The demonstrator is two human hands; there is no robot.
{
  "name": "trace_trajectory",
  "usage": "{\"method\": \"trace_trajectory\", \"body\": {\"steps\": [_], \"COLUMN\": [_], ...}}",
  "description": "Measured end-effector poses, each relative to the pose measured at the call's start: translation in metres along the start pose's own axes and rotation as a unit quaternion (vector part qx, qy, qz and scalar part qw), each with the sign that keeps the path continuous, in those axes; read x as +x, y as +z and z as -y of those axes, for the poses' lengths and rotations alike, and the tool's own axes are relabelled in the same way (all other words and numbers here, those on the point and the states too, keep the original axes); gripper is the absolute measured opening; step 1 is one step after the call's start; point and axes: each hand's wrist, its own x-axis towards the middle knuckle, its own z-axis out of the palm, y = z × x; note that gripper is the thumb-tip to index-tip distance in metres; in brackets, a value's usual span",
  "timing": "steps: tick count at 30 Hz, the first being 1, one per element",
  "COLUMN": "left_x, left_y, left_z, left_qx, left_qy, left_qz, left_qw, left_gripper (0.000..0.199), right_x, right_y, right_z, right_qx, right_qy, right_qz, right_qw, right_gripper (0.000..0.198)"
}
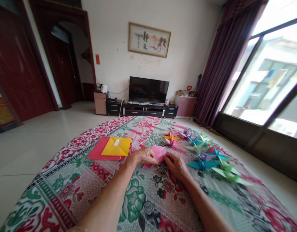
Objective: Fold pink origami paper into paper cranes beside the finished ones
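Somewhat below frame centre, my left hand (148, 156) and right hand (176, 164), both in a pinch-grip on pink paper (159, 152).

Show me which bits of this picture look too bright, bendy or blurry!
Head view: the window glares nearly white; head view: the door at left and the curtain at right lean, probably from lens stretching; head view: the nearest green paper bird looks smeary, while the pink paper has an easy-to-see outline.
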Motion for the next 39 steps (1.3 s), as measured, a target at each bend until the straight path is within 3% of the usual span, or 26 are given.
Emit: {"method": "trace_trajectory", "body": {"steps": [8, 14, 23, 39], "left_x": [0.004, 0.004, 0.003, 0.006], "left_y": [0.002, 0.001, -0.001, 0.002], "left_z": [0.005, 0.007, 0.006, 0.006], "left_qx": [0.044, 0.013, 0.027, 0.035], "left_qy": [0.022, 0.040, 0.065, 0.040], "left_qz": [-0.014, -0.017, 0.011, 0.006], "left_qw": [0.999, 0.999, 0.997, 0.999], "left_gripper": [0.025, 0.063, 0.036, 0.039], "right_x": [0.006, 0.017, 0.013, 0.014], "right_y": [0.009, 0.016, 0.029, 0.029], "right_z": [0.005, 0.009, 0.008, -0.001], "right_qx": [-0.051, -0.114, -0.161, -0.135], "right_qy": [0.038, 0.093, 0.074, 0.077], "right_qz": [-0.026, -0.015, -0.071, -0.074], "right_qw": [0.998, 0.989, 0.982, 0.985], "right_gripper": [0.028, 0.032, 0.031, 0.025]}}
